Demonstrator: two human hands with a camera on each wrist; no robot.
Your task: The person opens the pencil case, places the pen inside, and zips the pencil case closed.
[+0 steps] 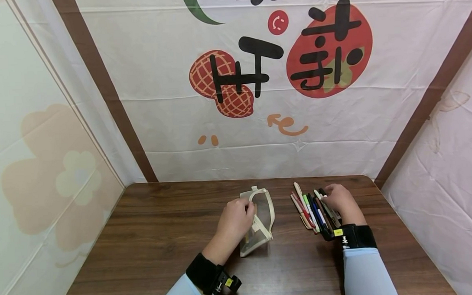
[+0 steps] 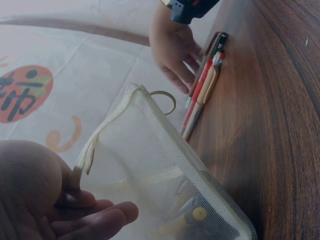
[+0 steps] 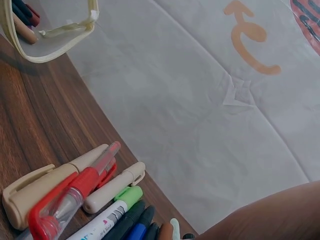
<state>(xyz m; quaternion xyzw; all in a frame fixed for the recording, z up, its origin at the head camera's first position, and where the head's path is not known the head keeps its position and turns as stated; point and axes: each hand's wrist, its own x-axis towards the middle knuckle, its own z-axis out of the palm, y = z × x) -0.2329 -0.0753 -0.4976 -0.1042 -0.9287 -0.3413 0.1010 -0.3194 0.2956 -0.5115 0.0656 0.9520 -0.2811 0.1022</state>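
Note:
A cream mesh pencil case (image 1: pixel 262 240) stands with its zipped mouth spread; my left hand (image 1: pixel 235 217) pinches its rim. In the left wrist view, thumb and fingers of the left hand (image 2: pixel 75 205) hold the zip edge of the pencil case (image 2: pixel 140 145). A few pens (image 3: pixel 25 22) show inside it in the right wrist view. To its right lies a row of pens (image 1: pixel 306 210): red, beige, green-capped, blue, black and brown. My right hand (image 1: pixel 341 200) is over the far right end of that row, fingers loosely bent down at the pens. Its fingertips are partly hidden.
The brown wooden table (image 1: pixel 161 241) carries the case and the pens. A printed cloth (image 1: pixel 182 162) hangs along the table's back edge, with more cloth (image 1: pixel 436 179) at the right side. Black camera straps (image 1: pixel 360 236) circle both wrists.

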